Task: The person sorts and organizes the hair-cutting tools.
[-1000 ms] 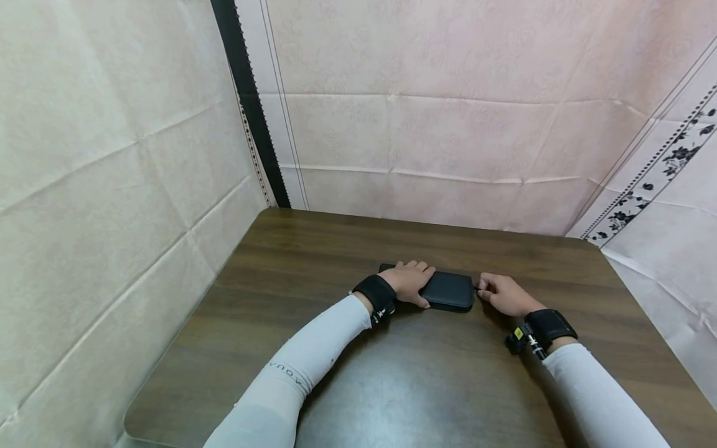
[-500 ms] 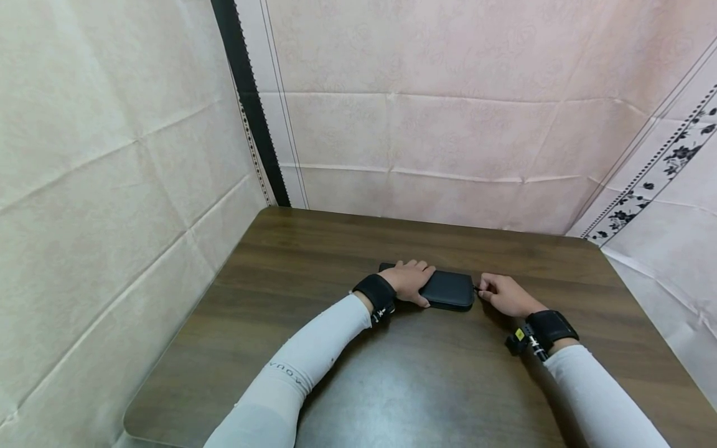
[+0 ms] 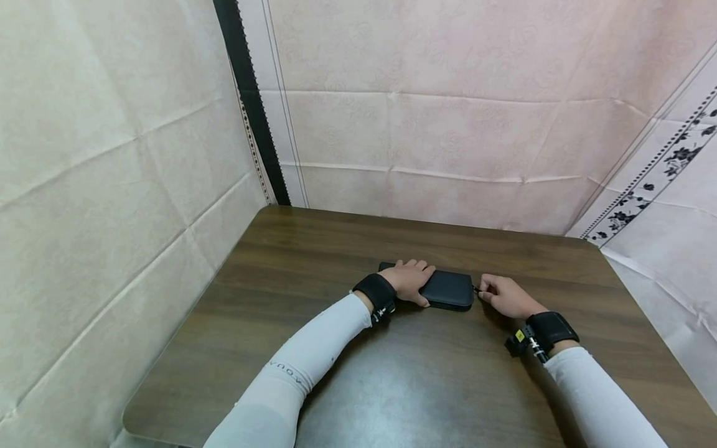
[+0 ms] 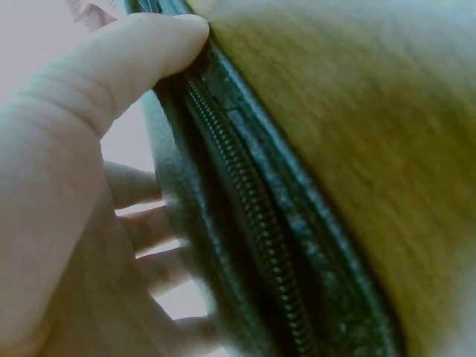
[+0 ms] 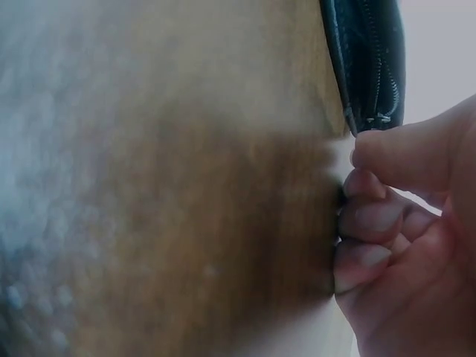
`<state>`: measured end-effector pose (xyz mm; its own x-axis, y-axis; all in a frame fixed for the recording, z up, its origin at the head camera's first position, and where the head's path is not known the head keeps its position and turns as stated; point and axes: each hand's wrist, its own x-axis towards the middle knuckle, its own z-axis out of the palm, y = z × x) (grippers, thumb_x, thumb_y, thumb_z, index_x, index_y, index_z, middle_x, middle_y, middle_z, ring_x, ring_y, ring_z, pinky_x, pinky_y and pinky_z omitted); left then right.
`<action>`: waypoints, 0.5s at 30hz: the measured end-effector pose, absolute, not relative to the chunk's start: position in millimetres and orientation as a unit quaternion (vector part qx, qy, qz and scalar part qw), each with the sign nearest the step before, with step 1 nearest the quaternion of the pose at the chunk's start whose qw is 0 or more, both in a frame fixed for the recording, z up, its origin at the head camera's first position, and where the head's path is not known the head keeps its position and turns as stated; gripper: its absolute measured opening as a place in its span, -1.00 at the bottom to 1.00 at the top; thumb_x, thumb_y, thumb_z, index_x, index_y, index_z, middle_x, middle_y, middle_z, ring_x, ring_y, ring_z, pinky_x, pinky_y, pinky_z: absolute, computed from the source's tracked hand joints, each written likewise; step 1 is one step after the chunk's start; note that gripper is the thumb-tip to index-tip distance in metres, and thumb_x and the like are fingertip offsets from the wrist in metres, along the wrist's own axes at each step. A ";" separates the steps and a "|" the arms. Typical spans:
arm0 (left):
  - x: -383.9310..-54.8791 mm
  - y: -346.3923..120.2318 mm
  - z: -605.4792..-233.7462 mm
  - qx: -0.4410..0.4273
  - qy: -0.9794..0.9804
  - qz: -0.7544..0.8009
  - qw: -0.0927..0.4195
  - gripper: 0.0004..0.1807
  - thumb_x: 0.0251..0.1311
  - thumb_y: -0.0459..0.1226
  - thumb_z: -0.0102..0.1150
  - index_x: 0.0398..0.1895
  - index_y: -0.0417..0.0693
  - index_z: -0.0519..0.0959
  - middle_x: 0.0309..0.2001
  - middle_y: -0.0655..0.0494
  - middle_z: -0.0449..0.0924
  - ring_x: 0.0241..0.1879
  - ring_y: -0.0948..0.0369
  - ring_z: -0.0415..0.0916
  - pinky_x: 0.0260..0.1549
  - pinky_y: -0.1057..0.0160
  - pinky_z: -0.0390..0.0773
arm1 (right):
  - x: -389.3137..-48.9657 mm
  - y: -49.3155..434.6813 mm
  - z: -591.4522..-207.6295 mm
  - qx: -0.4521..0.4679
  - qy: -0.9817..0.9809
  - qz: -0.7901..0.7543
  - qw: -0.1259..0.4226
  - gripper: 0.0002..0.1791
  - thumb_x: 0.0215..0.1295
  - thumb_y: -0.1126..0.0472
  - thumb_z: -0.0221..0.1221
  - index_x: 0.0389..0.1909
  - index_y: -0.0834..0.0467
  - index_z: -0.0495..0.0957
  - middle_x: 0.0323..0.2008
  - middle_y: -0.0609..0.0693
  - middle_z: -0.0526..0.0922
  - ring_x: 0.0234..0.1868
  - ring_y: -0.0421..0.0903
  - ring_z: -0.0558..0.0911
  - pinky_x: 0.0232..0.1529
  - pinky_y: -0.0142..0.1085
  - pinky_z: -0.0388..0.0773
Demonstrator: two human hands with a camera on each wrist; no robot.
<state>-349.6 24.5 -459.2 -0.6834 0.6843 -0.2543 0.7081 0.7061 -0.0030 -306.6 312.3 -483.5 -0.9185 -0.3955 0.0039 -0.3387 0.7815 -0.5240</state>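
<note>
A black zip wallet point(image 3: 450, 289) lies flat on the table, its long zip side facing me. My left hand point(image 3: 409, 281) holds its left part, fingers spread over the top. In the left wrist view, the left thumb point(image 4: 160, 48) presses against the edge beside the zip teeth point(image 4: 249, 201). At the wallet's right end, my right hand point(image 3: 506, 295) pinches the small dark zip pull point(image 3: 476, 289) between thumb and index finger. The slider point(image 5: 378, 119) shows just above the right thumb point(image 5: 401, 155) in the right wrist view; those fingertips cover most of the pull.
The brown wood-grain table point(image 3: 313, 249) has rounded corners. Behind it hangs a pale creased cloth point(image 3: 448, 124), and another pale cloth point(image 3: 112, 186) stands along the left side. A black band point(image 3: 557, 330) with a small camera sits on the right wrist.
Hardly anything differs. Both hands and the wallet keep their places, and the right hand keeps its pinch on the zip pull.
</note>
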 end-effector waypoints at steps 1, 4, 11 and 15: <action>-349.9 24.6 -459.3 0.380 0.916 -0.051 0.119 0.07 0.32 0.30 0.20 0.70 0.05 -0.02 0.60 0.06 0.14 0.55 0.08 0.17 0.48 -0.06 0.26 | -306.2 312.2 -483.3 -0.195 0.942 -0.268 0.053 -0.81 0.47 0.37 0.14 -0.38 0.11 0.44 -0.47 -0.08 0.47 -0.45 -0.16 0.43 -0.39 -0.33 0.34; -350.4 24.6 -459.4 0.380 0.916 -0.052 0.119 0.07 0.32 0.30 0.19 0.70 0.04 -0.02 0.60 0.05 0.13 0.55 0.08 0.16 0.48 -0.07 0.26 | -305.3 312.2 -482.6 -0.195 0.941 -0.272 0.055 -0.81 0.48 0.36 0.14 -0.37 0.11 0.44 -0.47 -0.07 0.47 -0.44 -0.15 0.43 -0.39 -0.33 0.34; -349.1 23.2 -457.8 0.381 0.915 -0.054 0.119 0.07 0.33 0.30 0.18 0.70 0.04 -0.03 0.60 0.05 0.13 0.55 0.08 0.16 0.48 -0.06 0.26 | -304.1 312.3 -483.2 -0.191 0.941 -0.272 0.060 -0.81 0.48 0.36 0.14 -0.37 0.11 0.45 -0.46 -0.07 0.47 -0.43 -0.14 0.44 -0.38 -0.32 0.34; -348.1 21.6 -455.8 0.384 0.914 -0.050 0.119 0.06 0.32 0.29 0.20 0.70 0.04 -0.01 0.60 0.04 0.14 0.55 0.07 0.18 0.48 -0.05 0.27 | -302.5 311.7 -482.7 -0.192 0.939 -0.276 0.066 -0.81 0.47 0.38 0.13 -0.38 0.10 0.44 -0.46 -0.07 0.47 -0.42 -0.14 0.44 -0.38 -0.32 0.34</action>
